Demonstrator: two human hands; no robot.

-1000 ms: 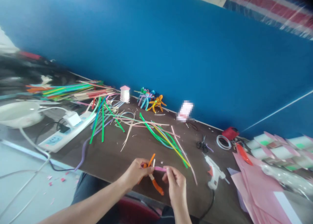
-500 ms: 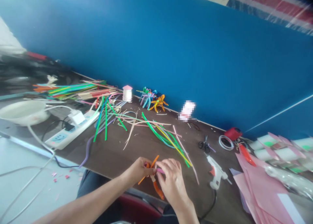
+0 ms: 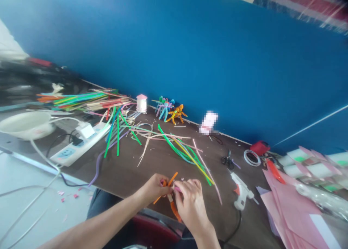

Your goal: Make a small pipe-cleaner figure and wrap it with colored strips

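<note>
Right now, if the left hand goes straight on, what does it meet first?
Probably the fuzzy pink pipe cleaner just ahead of the left hand, then the right hand; depth is unclear.

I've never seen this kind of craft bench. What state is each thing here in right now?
Left hand: gripping the bent orange pipe cleaner.
Right hand: pinching the pink pipe cleaner.
Hot glue gun: lying on its side, cord attached.
Scissors: lying flat, blades closed.
Power strip: a white plug inserted.
Pipe-cleaner figures: standing by the wall.
</note>
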